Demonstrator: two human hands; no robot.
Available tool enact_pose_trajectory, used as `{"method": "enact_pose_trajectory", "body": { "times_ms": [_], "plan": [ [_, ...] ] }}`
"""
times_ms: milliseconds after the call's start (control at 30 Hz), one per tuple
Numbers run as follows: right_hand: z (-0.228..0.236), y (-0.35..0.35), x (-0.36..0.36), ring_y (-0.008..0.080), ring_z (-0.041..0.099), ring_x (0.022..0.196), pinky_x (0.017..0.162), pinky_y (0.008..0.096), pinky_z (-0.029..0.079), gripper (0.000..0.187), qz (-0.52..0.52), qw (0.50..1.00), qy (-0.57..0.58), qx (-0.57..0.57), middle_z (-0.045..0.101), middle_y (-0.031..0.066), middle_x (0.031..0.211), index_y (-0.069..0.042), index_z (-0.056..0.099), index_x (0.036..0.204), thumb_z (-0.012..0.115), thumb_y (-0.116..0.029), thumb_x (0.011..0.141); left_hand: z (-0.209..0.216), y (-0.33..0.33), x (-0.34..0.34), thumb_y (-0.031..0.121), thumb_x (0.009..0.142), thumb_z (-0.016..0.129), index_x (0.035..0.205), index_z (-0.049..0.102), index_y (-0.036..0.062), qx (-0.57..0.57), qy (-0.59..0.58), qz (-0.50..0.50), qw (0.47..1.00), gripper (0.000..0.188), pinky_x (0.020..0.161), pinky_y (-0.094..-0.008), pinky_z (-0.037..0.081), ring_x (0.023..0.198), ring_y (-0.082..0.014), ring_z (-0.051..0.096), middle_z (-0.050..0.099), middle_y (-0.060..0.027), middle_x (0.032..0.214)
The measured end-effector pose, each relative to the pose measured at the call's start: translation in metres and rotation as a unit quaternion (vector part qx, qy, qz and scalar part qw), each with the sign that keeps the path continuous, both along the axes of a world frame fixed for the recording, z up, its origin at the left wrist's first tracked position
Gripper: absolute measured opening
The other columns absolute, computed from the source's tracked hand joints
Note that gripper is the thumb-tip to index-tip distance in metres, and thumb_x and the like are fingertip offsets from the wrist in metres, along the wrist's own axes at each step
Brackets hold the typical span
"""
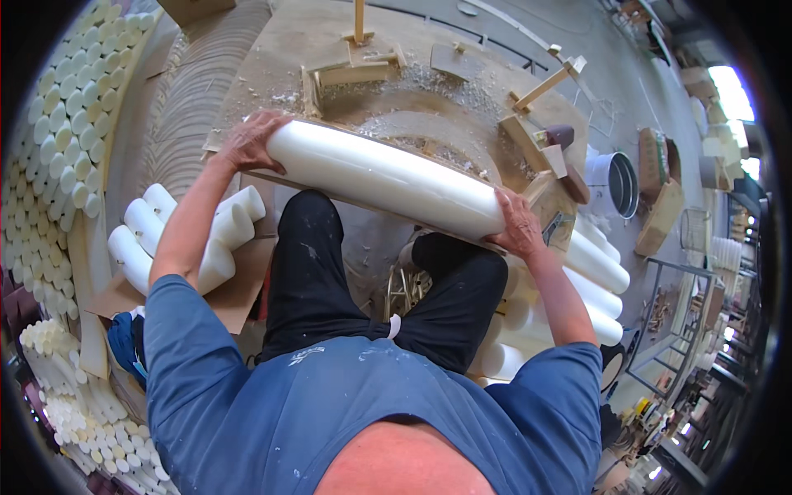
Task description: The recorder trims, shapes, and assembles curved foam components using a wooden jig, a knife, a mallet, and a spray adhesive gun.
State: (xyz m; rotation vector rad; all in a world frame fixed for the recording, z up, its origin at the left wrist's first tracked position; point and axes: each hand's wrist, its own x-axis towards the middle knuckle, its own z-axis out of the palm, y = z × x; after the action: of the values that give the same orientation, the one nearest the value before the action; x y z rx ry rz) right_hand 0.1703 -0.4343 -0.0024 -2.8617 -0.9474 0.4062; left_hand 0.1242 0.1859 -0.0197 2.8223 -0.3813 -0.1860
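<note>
A long, smooth white cylinder, which looks like foam, lies slantwise along the near edge of a wooden worktable, just above my knees. My left hand grips its left end, with the fingers over the end and the thumb on the near side. Around the right end my right hand is closed, a little nearer to me. Behind the cylinder, a curved wooden jig stands on the tabletop among white shavings. The cylinder hides part of this jig and the table edge.
Shorter white cylinders sit in a cardboard box at my left. Long white cylinders are piled at my right, near a metal bucket. Tall stacks of cylinders line the far left. Wooden posts rise from the table.
</note>
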Motion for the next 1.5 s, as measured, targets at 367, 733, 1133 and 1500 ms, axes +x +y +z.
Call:
{"method": "enact_pose_trajectory", "body": {
  "times_ms": [367, 733, 1133, 1500],
  "plan": [
    [0.086, -0.018, 0.017, 0.0415, 0.059, 0.116, 0.097, 0.0496, 0.054, 0.092, -0.048, 0.965, -0.236, 0.106, 0.062, 0.0154, 0.124, -0.015, 0.052, 0.145, 0.092, -0.026, 0.062, 0.087, -0.043, 0.007, 0.046, 0.054, 0.094, 0.137, 0.060, 0.0201, -0.045, -0.262, 0.092, 0.960, 0.093, 0.099, -0.0495, 0.052, 0.122, -0.0363, 0.058, 0.063, -0.0110, 0.128],
    [0.026, 0.001, 0.106, 0.0375, 0.061, 0.120, 0.098, 0.0505, 0.052, 0.093, -0.285, 0.953, -0.099, 0.007, 0.065, 0.0163, 0.124, -0.023, 0.053, 0.148, 0.088, -0.047, 0.066, 0.057, -0.169, 0.125, 0.056, 0.057, 0.091, 0.125, 0.069, 0.0184, 0.019, -0.088, 0.299, 0.950, 0.080, 0.095, -0.0476, 0.053, 0.116, -0.0358, 0.060, 0.066, -0.0153, 0.117],
    [-0.061, -0.030, 0.124, 0.0365, 0.058, 0.119, 0.102, 0.0483, 0.049, 0.091, -0.272, 0.943, -0.161, 0.105, 0.063, 0.0137, 0.126, -0.019, 0.052, 0.147, 0.090, -0.038, 0.066, -0.022, -0.164, 0.137, 0.059, 0.060, 0.090, 0.131, 0.066, 0.0230, -0.048, -0.090, 0.347, 0.932, 0.083, 0.101, -0.0453, 0.050, 0.118, -0.0318, 0.060, 0.067, -0.0110, 0.122],
    [-0.046, -0.035, 0.109, 0.0388, 0.053, 0.128, 0.103, 0.0551, 0.041, 0.109, -0.206, 0.965, -0.154, -0.049, 0.053, 0.0181, 0.141, -0.017, 0.037, 0.157, 0.082, -0.064, 0.069, -0.015, -0.142, 0.122, 0.066, 0.064, 0.083, 0.151, 0.040, 0.0139, 0.087, -0.098, 0.139, 0.982, 0.109, 0.106, -0.0493, 0.041, 0.128, -0.0356, 0.052, 0.054, -0.0164, 0.137]
  ]
}}
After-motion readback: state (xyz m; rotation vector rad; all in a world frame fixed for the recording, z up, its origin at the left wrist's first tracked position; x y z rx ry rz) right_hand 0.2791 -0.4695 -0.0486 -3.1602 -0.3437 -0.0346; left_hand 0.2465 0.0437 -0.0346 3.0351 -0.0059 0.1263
